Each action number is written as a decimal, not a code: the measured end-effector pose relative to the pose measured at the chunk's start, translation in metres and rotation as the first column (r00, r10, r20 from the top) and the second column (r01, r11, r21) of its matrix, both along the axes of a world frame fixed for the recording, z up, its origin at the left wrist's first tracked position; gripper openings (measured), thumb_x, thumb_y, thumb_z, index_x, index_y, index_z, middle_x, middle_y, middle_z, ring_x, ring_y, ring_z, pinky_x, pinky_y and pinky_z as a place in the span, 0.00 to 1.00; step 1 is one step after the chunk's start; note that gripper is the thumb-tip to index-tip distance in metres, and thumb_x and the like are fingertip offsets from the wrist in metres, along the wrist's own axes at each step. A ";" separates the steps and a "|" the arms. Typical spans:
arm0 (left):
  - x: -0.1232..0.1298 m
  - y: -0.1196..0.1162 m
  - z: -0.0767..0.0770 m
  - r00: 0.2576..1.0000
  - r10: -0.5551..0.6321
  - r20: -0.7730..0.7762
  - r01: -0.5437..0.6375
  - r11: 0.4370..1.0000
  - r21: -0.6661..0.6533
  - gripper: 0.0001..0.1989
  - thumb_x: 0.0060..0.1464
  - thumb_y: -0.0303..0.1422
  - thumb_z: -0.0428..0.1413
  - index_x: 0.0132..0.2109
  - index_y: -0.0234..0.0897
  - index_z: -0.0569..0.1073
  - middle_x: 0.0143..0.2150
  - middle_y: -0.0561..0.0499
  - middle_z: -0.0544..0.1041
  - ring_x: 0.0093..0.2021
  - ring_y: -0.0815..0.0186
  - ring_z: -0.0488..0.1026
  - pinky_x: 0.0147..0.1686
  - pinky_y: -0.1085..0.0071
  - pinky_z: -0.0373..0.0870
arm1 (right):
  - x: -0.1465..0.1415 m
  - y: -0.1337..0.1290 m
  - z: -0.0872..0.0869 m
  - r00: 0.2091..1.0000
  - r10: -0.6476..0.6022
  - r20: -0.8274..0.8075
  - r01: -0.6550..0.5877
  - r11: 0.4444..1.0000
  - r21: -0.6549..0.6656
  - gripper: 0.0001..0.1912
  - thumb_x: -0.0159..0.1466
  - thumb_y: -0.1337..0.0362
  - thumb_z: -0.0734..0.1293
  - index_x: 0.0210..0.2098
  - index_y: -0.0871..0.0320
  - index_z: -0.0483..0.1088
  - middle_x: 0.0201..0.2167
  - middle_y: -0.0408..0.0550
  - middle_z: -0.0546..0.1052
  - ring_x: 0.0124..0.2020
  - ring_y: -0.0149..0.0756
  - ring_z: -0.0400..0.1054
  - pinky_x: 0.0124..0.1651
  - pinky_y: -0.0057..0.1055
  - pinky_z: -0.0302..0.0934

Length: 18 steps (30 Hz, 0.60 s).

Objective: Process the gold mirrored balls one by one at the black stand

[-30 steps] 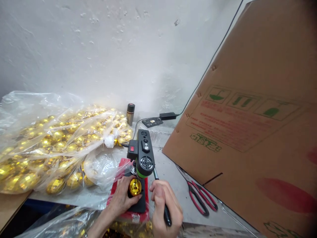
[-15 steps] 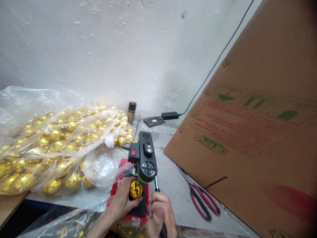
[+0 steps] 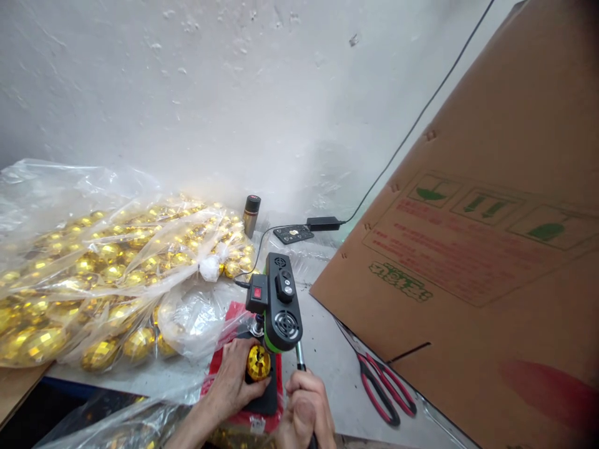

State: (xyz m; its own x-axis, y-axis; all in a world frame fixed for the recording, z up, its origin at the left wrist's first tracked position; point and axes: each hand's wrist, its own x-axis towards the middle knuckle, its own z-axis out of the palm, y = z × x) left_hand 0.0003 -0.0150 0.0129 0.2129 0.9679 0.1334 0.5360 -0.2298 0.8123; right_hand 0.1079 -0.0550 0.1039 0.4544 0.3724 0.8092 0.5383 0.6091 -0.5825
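A gold mirrored ball [image 3: 258,363] sits under the head of a black press-like machine [image 3: 284,305], held between the thumb and fingers of my left hand [image 3: 234,374]. My right hand [image 3: 306,405] is wrapped round the machine's lever [image 3: 300,357], just right of the ball. Beneath the ball is the machine's black base [image 3: 267,399], on a red sheet [image 3: 279,374]. The underside of the machine head hides the top edge of the ball's contact area.
Clear plastic bags [image 3: 112,262] of gold balls fill the left. Red-handled scissors [image 3: 386,386] lie to the right, beside a large cardboard box [image 3: 458,249]. Behind the machine are a dark bottle [image 3: 251,215], a black patterned card [image 3: 293,234] and a power adapter [image 3: 324,223] with its cable.
The view has shifted slightly, so the machine and box appear a little lower and further right. Both hands keep their holds on the ball and lever.
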 end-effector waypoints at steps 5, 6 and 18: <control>0.001 0.001 -0.007 1.000 0.003 0.020 -0.003 1.000 0.031 0.28 0.48 0.31 0.66 0.58 0.38 0.76 0.53 0.40 0.81 0.53 0.44 0.76 0.56 0.47 0.71 | -0.001 -0.001 -0.001 1.000 -0.014 -0.026 0.013 0.999 -0.039 0.22 0.78 0.66 0.58 0.25 0.55 0.60 0.26 0.36 0.69 0.27 0.26 0.62 0.50 0.29 0.65; 0.001 0.001 -0.007 1.000 0.000 0.019 -0.001 1.000 0.031 0.28 0.48 0.31 0.66 0.58 0.38 0.76 0.53 0.40 0.81 0.53 0.44 0.76 0.56 0.47 0.72 | 0.000 -0.001 -0.002 1.000 -0.012 -0.016 0.011 0.999 -0.037 0.22 0.77 0.66 0.58 0.25 0.54 0.60 0.26 0.36 0.69 0.27 0.26 0.62 0.50 0.29 0.65; 0.004 0.001 0.007 1.000 -0.017 -0.020 0.016 0.998 -0.053 0.28 0.48 0.29 0.65 0.59 0.34 0.75 0.54 0.37 0.80 0.55 0.42 0.75 0.57 0.44 0.70 | 0.010 0.007 -0.004 0.997 -0.021 0.075 0.016 0.998 0.065 0.22 0.76 0.67 0.59 0.23 0.54 0.61 0.23 0.36 0.69 0.22 0.26 0.62 0.46 0.28 0.69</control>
State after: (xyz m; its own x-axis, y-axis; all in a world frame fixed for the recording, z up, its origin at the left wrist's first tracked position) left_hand 0.0040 -0.0140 0.0202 0.2313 0.9698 0.0773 0.5486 -0.1957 0.8128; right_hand 0.1176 -0.0477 0.0995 0.3975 0.3106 0.8634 0.5904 0.6338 -0.4998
